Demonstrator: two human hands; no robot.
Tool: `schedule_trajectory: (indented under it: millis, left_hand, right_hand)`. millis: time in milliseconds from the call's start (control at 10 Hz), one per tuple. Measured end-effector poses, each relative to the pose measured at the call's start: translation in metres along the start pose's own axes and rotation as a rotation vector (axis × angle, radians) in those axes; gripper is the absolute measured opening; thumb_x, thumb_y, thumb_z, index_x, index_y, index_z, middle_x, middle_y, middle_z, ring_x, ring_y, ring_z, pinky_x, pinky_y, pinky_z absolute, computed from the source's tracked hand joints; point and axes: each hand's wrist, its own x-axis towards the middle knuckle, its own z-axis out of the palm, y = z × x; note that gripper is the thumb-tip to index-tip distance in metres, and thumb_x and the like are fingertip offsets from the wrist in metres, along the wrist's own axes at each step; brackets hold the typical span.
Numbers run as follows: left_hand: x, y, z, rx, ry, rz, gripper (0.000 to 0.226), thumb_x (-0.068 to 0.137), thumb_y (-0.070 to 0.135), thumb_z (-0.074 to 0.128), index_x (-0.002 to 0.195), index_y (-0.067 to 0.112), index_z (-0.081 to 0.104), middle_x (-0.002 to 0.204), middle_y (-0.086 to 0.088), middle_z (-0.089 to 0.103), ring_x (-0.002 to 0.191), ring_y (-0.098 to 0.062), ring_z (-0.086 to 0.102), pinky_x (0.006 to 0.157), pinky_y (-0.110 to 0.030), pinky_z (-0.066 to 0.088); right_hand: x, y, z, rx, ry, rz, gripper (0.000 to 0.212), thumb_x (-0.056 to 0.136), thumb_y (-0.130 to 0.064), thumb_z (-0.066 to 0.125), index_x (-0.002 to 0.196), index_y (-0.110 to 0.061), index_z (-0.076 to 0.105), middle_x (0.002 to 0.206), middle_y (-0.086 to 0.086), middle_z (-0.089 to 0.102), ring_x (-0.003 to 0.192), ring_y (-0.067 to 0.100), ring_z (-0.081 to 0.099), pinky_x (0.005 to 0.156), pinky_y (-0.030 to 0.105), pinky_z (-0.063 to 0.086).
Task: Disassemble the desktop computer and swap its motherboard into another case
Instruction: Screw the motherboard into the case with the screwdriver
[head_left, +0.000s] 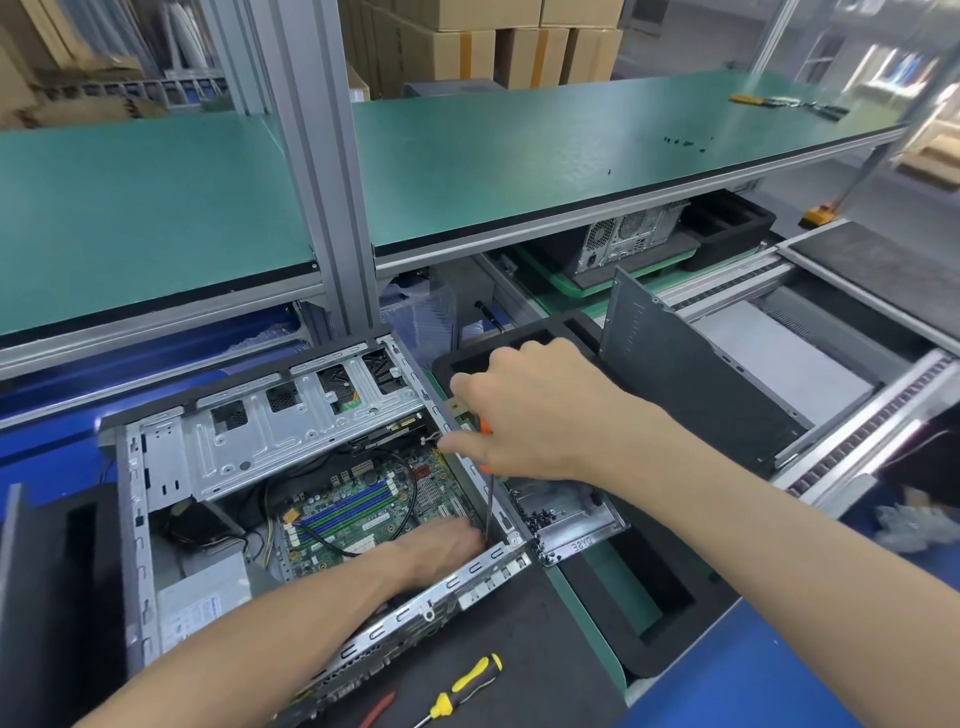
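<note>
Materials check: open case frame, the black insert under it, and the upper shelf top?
Case frame: bare sheet steel by the look, dull silver, with stamped slots and folded edges.
Black insert: probably dense foam, matte, with cut-out pockets.
Shelf top: green mat, likely rubber or vinyl, with a faint texture and soft sheen; black edge strip.

The right hand (524, 410) covers nearly all of an orange-handled screwdriver (487, 470), leaving a sliver of handle and a thin shaft. The left hand (441, 551) reaches into the open computer case (136, 525), its fingertips hidden behind the case rim, so its grip cannot be told. It also covers a corner of the motherboard (363, 506). Red-handled pliers (378, 707) are cut off at the bottom edge. Tiny dark specks on the green shelf (519, 156) are too small to identify
</note>
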Motion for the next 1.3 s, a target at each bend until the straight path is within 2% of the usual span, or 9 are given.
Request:
schedule_trajectory:
  millis: [200,300,400,500,700,900,1100,1200,1300]
  left_hand:
    - [0.000,-0.001,-0.001,-0.003,-0.003,0.006,0.017,0.094,-0.001,0.045,0.090,-0.002,0.062,0.063,0.001,0.030,0.074,-0.024,0.040,0.072,-0.039,0.043]
    - [0.002,-0.003,0.002,-0.002,0.011,-0.001,0.016,0.094,-0.002,0.046,0.088,-0.004,0.061,0.062,0.002,0.028,0.072,-0.023,0.040,0.069,-0.035,0.037]
    - [0.003,-0.005,0.005,-0.013,0.025,0.007,0.022,0.092,-0.001,0.048,0.074,0.011,0.050,0.060,0.007,0.028,0.069,-0.023,0.039,0.067,-0.034,0.037]
    - [0.005,-0.008,0.007,0.006,0.022,0.000,0.033,0.091,0.000,0.049,0.067,0.018,0.038,0.059,0.007,0.028,0.069,-0.024,0.040,0.067,-0.034,0.037]
    - [0.009,-0.010,0.010,0.016,0.036,0.002,0.041,0.091,0.002,0.049,0.060,0.022,0.030,0.059,0.008,0.029,0.069,-0.023,0.040,0.067,-0.035,0.037]
    - [0.014,-0.013,0.018,0.050,0.044,0.012,0.043,0.090,0.004,0.049,0.059,0.024,0.028,0.059,0.008,0.030,0.067,-0.023,0.042,0.066,-0.033,0.039]
    - [0.018,-0.019,0.027,0.040,0.085,0.043,0.045,0.088,0.003,0.051,0.058,0.027,0.026,0.058,0.011,0.028,0.063,-0.023,0.039,0.064,-0.032,0.036]
    - [0.020,-0.021,0.028,0.022,0.095,0.064,0.039,0.084,0.011,0.048,0.057,0.027,0.026,0.057,0.012,0.028,0.053,-0.019,0.034,0.062,-0.032,0.036]
    - [0.021,-0.022,0.027,0.004,0.093,0.080,0.032,0.079,0.016,0.044,0.055,0.028,0.026,0.055,0.014,0.029,0.049,-0.010,0.031,0.061,-0.031,0.036]
  right_hand:
    - [0.003,0.002,-0.003,0.326,-0.166,-0.101,0.013,0.086,-0.022,0.062,0.095,-0.028,0.055,0.092,-0.006,0.055,0.080,0.018,0.051,0.068,0.035,0.041]
    - [-0.002,0.003,-0.009,0.462,-0.255,-0.120,0.034,0.071,-0.010,0.060,0.093,-0.035,0.056,0.095,-0.011,0.054,0.079,0.006,0.052,0.060,0.034,0.046]
    - [-0.003,0.002,-0.005,0.239,-0.099,-0.064,0.017,0.082,-0.043,0.060,0.090,-0.031,0.052,0.084,-0.009,0.050,0.072,0.020,0.049,0.062,0.034,0.036]
    - [-0.001,-0.001,-0.002,0.074,-0.029,0.011,0.034,0.097,-0.057,0.045,0.087,-0.025,0.041,0.067,-0.005,0.030,0.066,0.027,0.037,0.063,0.036,0.031]
    - [-0.002,0.004,-0.008,0.424,-0.228,-0.084,0.023,0.080,-0.015,0.061,0.098,-0.029,0.058,0.094,-0.008,0.053,0.082,0.017,0.050,0.067,0.037,0.046]
    - [-0.003,0.000,-0.003,-0.010,-0.008,0.026,0.037,0.095,-0.060,0.045,0.089,-0.023,0.048,0.065,-0.003,0.026,0.065,0.027,0.039,0.060,0.035,0.029]
    - [-0.002,0.005,-0.002,0.383,-0.154,-0.069,0.010,0.087,-0.020,0.059,0.094,-0.025,0.055,0.090,-0.004,0.054,0.082,0.020,0.051,0.069,0.036,0.044]
    - [-0.005,0.005,-0.005,0.474,-0.201,-0.088,0.026,0.076,-0.014,0.063,0.098,-0.027,0.058,0.094,-0.007,0.049,0.080,0.015,0.049,0.065,0.036,0.045]
    - [-0.006,0.003,-0.001,0.153,-0.047,-0.014,0.029,0.090,-0.048,0.058,0.090,-0.023,0.042,0.072,-0.005,0.037,0.062,0.022,0.039,0.059,0.035,0.030]
